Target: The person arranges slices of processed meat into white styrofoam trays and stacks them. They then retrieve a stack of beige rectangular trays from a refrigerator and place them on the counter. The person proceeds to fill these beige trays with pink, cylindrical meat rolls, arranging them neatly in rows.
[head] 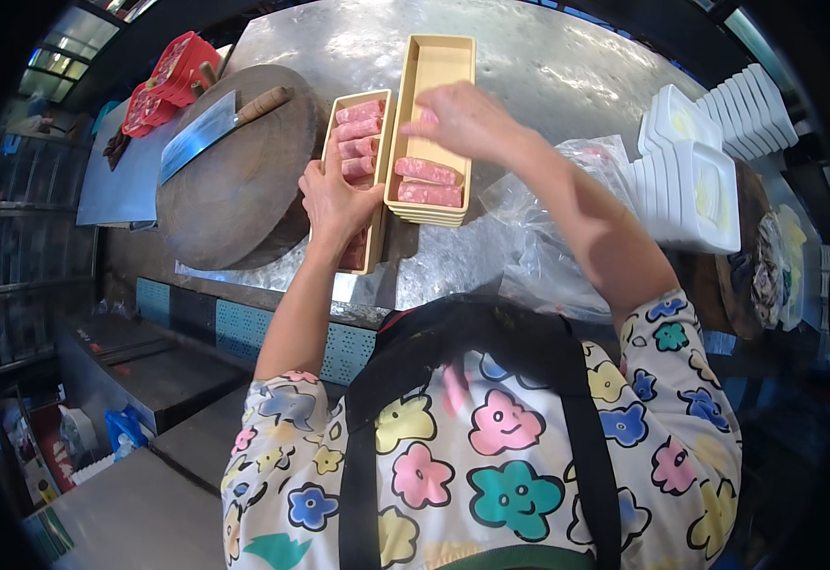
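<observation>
A narrow cream tray (pixel 361 268) holds a row of pink meat rolls (pixel 356 130). My left hand (pixel 337 196) lies over this tray, fingers spread across its middle; whether it grips the tray or a roll is unclear. Just to the right stands a second cream tray (pixel 440 60) on top of a stack of like trays, with two meat rolls (pixel 429 193) side by side at its near end. Above the middle of that tray is my right hand (pixel 458 121), somewhat blurred, its fingers bent around a pink piece, apparently a meat roll (pixel 426 117).
On the left, a cleaver (pixel 198 139) lies on a round wooden chopping block (pixel 244 171). Red baskets (pixel 183 68) stand behind it. Stacked white dishes (pixel 686 192) are at the right, beside a clear plastic bag (pixel 557 228). All rest on a metal worktable (pixel 550 57).
</observation>
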### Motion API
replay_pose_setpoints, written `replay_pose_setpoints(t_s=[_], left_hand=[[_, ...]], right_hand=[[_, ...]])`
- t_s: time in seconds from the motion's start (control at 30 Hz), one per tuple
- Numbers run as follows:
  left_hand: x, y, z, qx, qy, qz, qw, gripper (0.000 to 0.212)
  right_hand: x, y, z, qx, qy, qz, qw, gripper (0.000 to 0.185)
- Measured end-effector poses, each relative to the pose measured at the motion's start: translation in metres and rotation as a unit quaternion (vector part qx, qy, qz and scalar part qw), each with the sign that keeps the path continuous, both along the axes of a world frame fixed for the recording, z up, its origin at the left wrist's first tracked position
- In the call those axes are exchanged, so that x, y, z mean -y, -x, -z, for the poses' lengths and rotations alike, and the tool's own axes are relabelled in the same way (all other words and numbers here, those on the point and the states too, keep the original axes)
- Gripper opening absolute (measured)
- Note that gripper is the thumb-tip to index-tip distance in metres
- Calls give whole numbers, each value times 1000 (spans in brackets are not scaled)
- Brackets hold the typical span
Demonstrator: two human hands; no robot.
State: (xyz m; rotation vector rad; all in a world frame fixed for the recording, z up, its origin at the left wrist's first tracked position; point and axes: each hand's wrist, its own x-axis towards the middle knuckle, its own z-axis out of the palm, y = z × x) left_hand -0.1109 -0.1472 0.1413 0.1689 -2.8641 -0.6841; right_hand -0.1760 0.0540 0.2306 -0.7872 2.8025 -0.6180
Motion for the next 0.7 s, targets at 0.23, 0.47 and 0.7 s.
replay_pose_setpoints(t_s=[0.23,0.47,0.7], left_hand=[[1,13,54,-89,136,32,986,81],[-37,-1,-41,-336,-70,108,933,28],[-211,-66,-51,124,-317,567,750,15]], right_hand=[[-17,1,37,-94,138,-54,984,44],[-208,-125,-52,265,146,28,953,15],[-219,-163,107,121,60,166,977,13]])
